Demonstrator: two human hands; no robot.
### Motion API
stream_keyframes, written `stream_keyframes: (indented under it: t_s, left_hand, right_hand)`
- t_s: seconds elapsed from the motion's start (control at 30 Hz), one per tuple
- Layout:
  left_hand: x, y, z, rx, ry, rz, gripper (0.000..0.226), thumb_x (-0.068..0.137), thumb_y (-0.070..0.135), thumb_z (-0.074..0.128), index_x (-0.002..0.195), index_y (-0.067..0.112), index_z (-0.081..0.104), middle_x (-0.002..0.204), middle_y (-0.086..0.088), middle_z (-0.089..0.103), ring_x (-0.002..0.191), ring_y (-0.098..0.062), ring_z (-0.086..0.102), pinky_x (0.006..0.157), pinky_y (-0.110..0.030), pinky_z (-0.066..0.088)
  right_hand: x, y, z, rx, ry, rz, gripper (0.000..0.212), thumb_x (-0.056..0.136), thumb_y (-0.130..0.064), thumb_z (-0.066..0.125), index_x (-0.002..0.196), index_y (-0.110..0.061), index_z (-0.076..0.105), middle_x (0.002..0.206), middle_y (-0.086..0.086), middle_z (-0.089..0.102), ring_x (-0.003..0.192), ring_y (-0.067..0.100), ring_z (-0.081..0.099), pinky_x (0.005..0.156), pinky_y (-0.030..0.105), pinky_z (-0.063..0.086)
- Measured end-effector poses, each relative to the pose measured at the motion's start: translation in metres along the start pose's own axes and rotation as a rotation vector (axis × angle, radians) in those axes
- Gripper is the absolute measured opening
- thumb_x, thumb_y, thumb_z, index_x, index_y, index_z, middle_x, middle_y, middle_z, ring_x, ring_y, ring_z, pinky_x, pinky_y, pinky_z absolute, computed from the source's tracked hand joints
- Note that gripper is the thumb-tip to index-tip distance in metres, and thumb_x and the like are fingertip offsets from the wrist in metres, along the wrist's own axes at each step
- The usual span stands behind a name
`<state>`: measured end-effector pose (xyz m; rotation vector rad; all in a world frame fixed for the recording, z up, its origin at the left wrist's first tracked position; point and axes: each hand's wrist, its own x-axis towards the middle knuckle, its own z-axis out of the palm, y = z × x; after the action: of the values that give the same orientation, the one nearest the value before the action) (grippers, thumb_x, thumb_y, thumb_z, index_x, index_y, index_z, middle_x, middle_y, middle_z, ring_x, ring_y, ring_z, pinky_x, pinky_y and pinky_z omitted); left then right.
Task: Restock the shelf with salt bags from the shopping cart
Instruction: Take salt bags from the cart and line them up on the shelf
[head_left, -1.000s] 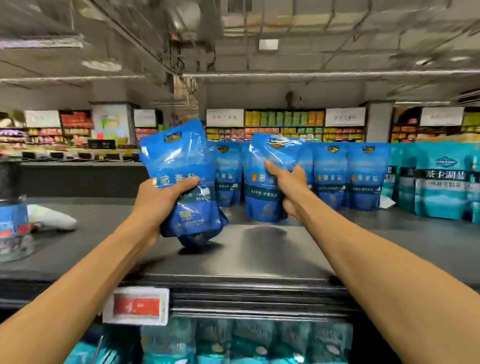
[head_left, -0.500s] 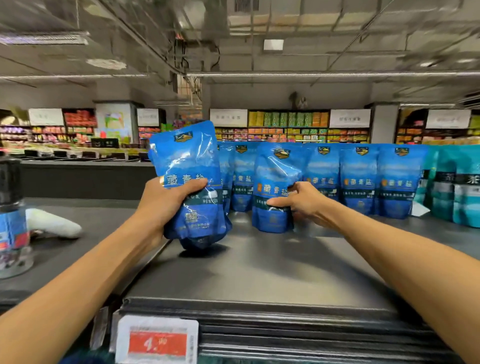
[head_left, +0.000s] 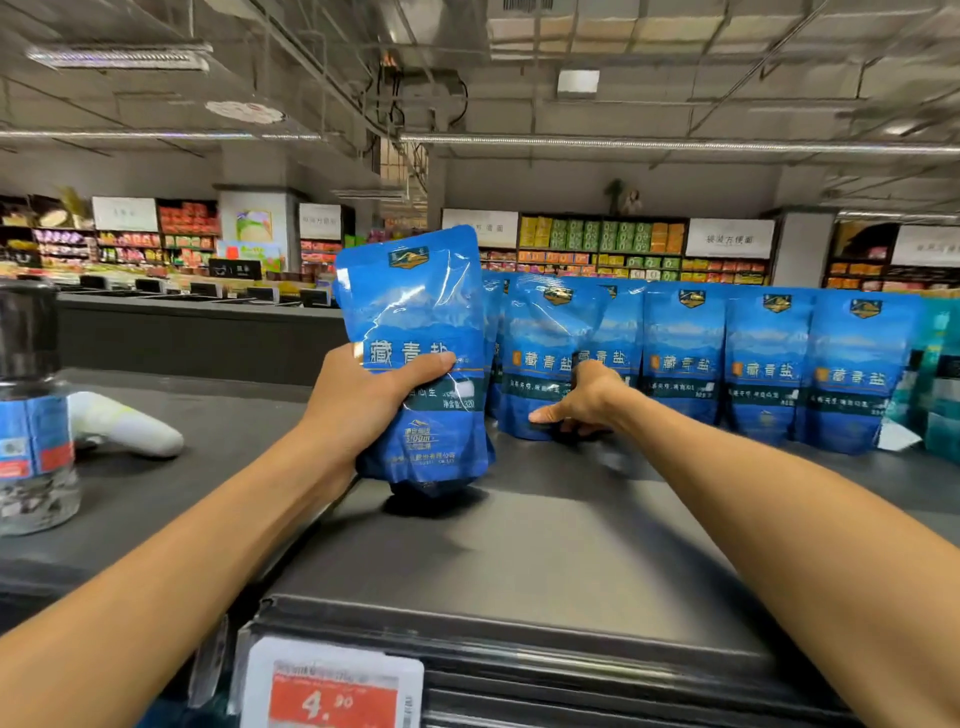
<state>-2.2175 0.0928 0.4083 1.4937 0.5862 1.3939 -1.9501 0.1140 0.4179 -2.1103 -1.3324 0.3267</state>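
Observation:
My left hand (head_left: 363, 410) grips a blue salt bag (head_left: 415, 332) by its middle and holds it upright, its base just above the dark shelf top (head_left: 519, 566). Further back, my right hand (head_left: 584, 402) is on the lower right part of a second salt bag (head_left: 545, 358), thumb lying across its front. That bag stands on the shelf at the left end of a row of matching blue salt bags (head_left: 769, 364), touching them. The shopping cart is out of view.
A dark-capped bottle (head_left: 31, 415) stands at the left edge, with a white object (head_left: 124, 423) lying behind it. Teal bags (head_left: 940, 374) continue the row on the right. A red 4.90 price tag (head_left: 332, 686) hangs on the shelf's front edge.
My right hand has pushed its salt bag back and down until it stands on the shelf in the row. My left hand's bag has stayed about where it was.

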Motion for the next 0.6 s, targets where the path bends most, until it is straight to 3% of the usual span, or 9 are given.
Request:
stream_keyframes:
  t_s: [0.13, 0.23, 0.37, 0.47, 0.5, 0.53, 0.6]
  left_hand:
    - [-0.001, 0.0, 0.0, -0.019, -0.01, -0.008, 0.023, 0.073, 0.019, 0.083, 0.094, 0.015, 0.073, 0.089, 0.0, 0.078, 0.079, -0.019, 0.076, 0.061, -0.03, 0.061]
    - [0.0, -0.001, -0.001, -0.029, -0.013, -0.014, 0.024, 0.074, 0.019, 0.083, 0.095, 0.015, 0.073, 0.09, 0.0, 0.078, 0.08, -0.019, 0.076, 0.062, -0.03, 0.061]
    - [0.0, 0.0, -0.002, -0.037, -0.034, -0.019, 0.029, 0.074, 0.019, 0.083, 0.1, 0.014, 0.072, 0.091, 0.0, 0.078, 0.081, -0.019, 0.076, 0.06, -0.028, 0.059]
    - [-0.001, 0.001, -0.002, -0.039, -0.039, -0.019, 0.03, 0.073, 0.019, 0.083, 0.1, 0.014, 0.072, 0.092, -0.001, 0.078, 0.081, -0.019, 0.076, 0.059, -0.026, 0.058]
    - [-0.001, 0.001, -0.002, -0.041, -0.04, -0.02, 0.03, 0.073, 0.019, 0.083, 0.1, 0.014, 0.072, 0.091, -0.001, 0.078, 0.081, -0.019, 0.076, 0.059, -0.026, 0.058]
    - [-0.001, 0.002, -0.002, -0.045, -0.039, -0.019, 0.029, 0.073, 0.019, 0.083, 0.1, 0.013, 0.072, 0.091, -0.001, 0.078, 0.08, -0.019, 0.076, 0.058, -0.026, 0.058]
    - [-0.002, 0.004, -0.002, -0.056, -0.04, -0.026, 0.029, 0.073, 0.018, 0.083, 0.099, 0.013, 0.073, 0.092, -0.002, 0.078, 0.08, -0.019, 0.075, 0.059, -0.026, 0.058]
  right_hand:
    - [0.012, -0.005, 0.012, 0.002, 0.067, -0.014, 0.049, 0.062, -0.039, 0.09, 0.08, -0.004, 0.06, 0.07, 0.007, 0.072, 0.054, 0.01, 0.062, 0.049, 0.021, 0.045]
    - [0.017, -0.003, 0.015, 0.025, 0.085, -0.032, 0.049, 0.06, -0.038, 0.091, 0.075, -0.008, 0.055, 0.073, 0.009, 0.074, 0.062, 0.013, 0.067, 0.065, 0.028, 0.057]
    - [0.01, -0.002, 0.015, 0.066, 0.097, -0.052, 0.059, 0.057, -0.037, 0.091, 0.091, -0.005, 0.055, 0.077, 0.011, 0.073, 0.062, 0.014, 0.07, 0.052, 0.023, 0.053]
    - [-0.004, -0.005, 0.015, 0.114, 0.097, -0.026, 0.079, 0.061, -0.035, 0.092, 0.115, 0.002, 0.048, 0.111, 0.021, 0.066, 0.061, 0.021, 0.072, 0.044, 0.024, 0.053]
    - [-0.012, -0.007, 0.013, 0.126, 0.108, -0.034, 0.088, 0.064, -0.036, 0.091, 0.125, 0.003, 0.042, 0.114, 0.022, 0.063, 0.059, 0.022, 0.07, 0.041, 0.025, 0.052]
    - [-0.019, -0.01, 0.012, 0.122, 0.122, -0.071, 0.085, 0.067, -0.039, 0.089, 0.126, 0.001, 0.042, 0.105, 0.021, 0.064, 0.055, 0.022, 0.067, 0.038, 0.024, 0.049]
    - [-0.039, -0.015, 0.009, 0.184, 0.052, -0.193, 0.055, 0.075, -0.049, 0.08, 0.102, -0.006, 0.057, 0.08, 0.011, 0.063, 0.055, 0.018, 0.063, 0.041, 0.022, 0.048]
